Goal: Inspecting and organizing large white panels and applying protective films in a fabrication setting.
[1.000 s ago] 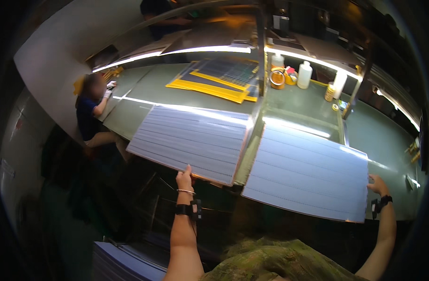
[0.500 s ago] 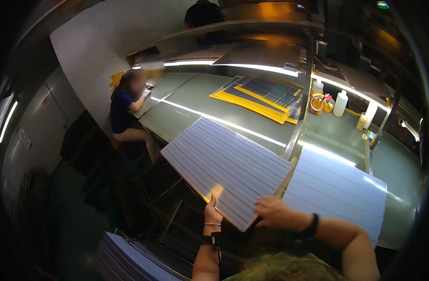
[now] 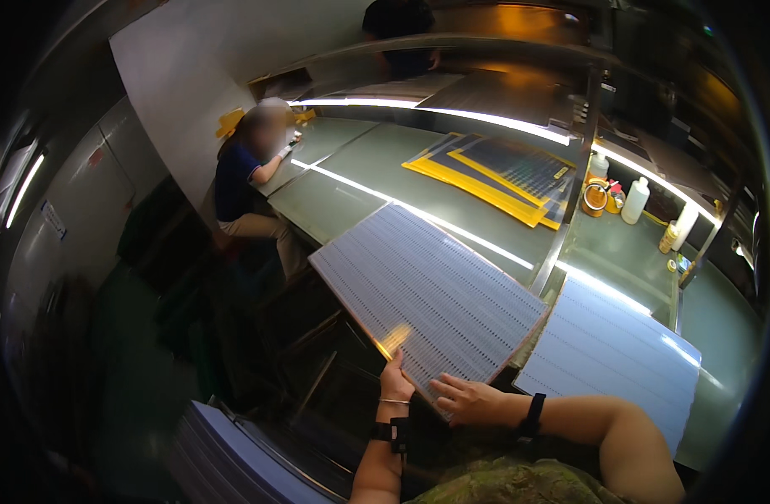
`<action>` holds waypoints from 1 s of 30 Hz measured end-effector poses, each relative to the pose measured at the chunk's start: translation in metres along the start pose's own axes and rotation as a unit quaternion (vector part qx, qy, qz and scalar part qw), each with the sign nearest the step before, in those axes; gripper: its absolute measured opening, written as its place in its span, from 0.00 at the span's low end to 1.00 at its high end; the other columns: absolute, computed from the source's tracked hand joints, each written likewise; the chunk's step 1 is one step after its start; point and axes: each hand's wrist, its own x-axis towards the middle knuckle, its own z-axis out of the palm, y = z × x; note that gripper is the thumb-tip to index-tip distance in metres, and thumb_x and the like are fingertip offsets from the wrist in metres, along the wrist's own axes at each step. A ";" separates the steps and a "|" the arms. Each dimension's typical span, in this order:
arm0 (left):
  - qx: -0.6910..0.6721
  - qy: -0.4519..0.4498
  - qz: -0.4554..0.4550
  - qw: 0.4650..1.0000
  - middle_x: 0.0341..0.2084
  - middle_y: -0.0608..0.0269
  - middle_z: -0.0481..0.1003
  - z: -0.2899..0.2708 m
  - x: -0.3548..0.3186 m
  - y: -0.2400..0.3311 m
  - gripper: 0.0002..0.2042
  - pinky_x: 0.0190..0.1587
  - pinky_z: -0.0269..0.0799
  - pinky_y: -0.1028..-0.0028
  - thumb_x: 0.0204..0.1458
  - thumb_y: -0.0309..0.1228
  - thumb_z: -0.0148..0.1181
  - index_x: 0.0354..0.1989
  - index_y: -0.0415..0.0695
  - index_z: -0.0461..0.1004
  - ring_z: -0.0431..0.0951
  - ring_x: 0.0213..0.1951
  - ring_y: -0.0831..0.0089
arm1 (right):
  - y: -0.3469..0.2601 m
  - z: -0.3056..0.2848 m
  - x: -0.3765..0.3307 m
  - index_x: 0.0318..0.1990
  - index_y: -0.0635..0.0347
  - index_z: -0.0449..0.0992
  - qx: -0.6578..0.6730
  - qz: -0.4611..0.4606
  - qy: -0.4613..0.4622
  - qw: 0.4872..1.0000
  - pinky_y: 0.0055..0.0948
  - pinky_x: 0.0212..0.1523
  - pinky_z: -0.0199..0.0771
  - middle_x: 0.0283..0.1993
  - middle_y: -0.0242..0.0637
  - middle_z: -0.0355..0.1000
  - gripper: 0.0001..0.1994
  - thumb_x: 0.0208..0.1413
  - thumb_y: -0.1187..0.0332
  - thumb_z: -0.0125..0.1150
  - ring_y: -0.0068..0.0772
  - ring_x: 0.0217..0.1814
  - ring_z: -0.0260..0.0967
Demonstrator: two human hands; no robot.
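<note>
Factory-type workshop around me, long green-topped bench (image 3: pixel 351 151), light strip (image 3: pixel 494 124) above, large panels (image 3: pixel 427 290), yellow-edged sheets (image 3: pixel 496 172), plastic bottles (image 3: pixel 635 203), co-worker (image 3: pixel 238 181) seated alongside.

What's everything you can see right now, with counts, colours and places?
Dotted panel: one, blue-grey, across the bench's front edge
Plain-looking panel: one, pale blue-grey, right of it
Workbench: one, grey-green, ahead
Yellow-edged sheets: at least two, dark, mid-bench
Squeeze bottle: one clearly seen, whitish, bench right
Tape roll: one, orange-brown, left of that bottle
Small jar: one, yellowish, right of the bottle
Panel stack: one, blue-grey, lower left
Seated co-worker: one, dark-blue top, bench's left end
Standing person: one, dark top, behind the bench
Dim background: too dark to list
Left hand: one, bare, gripping the dotted panel's edge
Right hand: one, bare, at its near corner
</note>
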 end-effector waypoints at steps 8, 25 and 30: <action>-0.023 -0.010 -0.008 1.000 0.49 0.53 0.66 0.011 -0.001 -0.005 0.19 0.57 0.58 0.59 0.58 0.36 0.43 0.53 0.37 0.60 0.65 0.52 0.61 | -0.002 0.015 -0.009 0.44 0.62 0.65 0.109 0.104 0.061 0.987 0.37 0.58 0.61 0.57 0.43 0.59 0.31 0.30 0.59 0.69 0.49 0.60 0.55; -0.039 -0.027 -0.041 0.998 0.51 0.51 0.65 0.030 0.006 0.003 0.20 0.57 0.58 0.55 0.59 0.38 0.41 0.54 0.35 0.59 0.64 0.54 0.58 | 0.014 0.009 -0.008 0.36 0.59 0.69 0.285 0.242 0.044 0.926 0.35 0.56 0.63 0.59 0.38 0.60 0.16 0.41 0.63 0.64 0.44 0.64 0.52; -0.032 -0.019 -0.028 0.999 0.51 0.53 0.65 0.023 0.004 0.006 0.20 0.57 0.57 0.56 0.59 0.37 0.42 0.54 0.36 0.59 0.64 0.54 0.59 | -0.002 0.024 -0.012 0.35 0.62 0.69 0.056 0.098 0.117 0.987 0.31 0.47 0.71 0.52 0.42 0.65 0.14 0.43 0.63 0.60 0.42 0.57 0.61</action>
